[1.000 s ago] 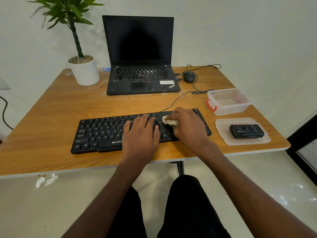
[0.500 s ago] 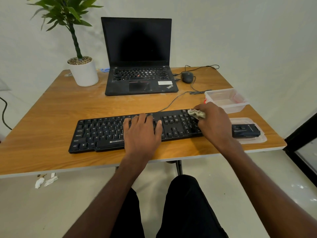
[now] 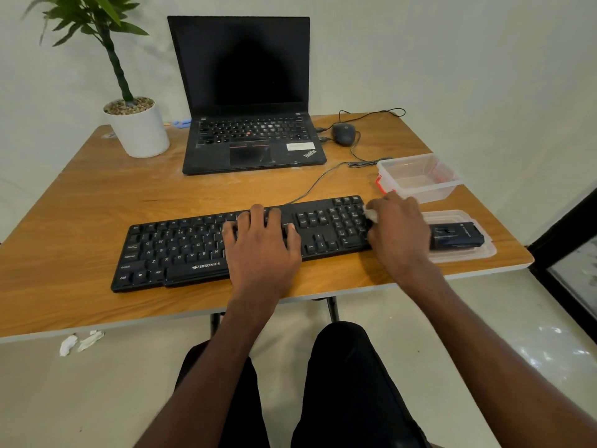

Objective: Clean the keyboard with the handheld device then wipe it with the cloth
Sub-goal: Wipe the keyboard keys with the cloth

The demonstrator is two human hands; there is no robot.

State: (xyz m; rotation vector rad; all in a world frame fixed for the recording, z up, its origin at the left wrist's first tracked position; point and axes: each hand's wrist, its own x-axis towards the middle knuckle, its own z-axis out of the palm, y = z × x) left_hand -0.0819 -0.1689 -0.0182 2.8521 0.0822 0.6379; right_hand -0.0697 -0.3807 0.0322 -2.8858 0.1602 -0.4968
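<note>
Across the wooden desk point(image 3: 97, 195) the black keyboard point(image 3: 181, 250) is laid with its long axis left to right, directly under both hands. The left hand point(image 3: 261, 250) is pressed flat, fingers spread, on the middle keys, while the right hand point(image 3: 400, 234) is curled around a small white cloth point(image 3: 371, 215) at the number-pad end. The handheld device point(image 3: 458, 237) lies on a plastic lid point(image 3: 484, 250) just beyond the right hand, the nearer one to it.
</note>
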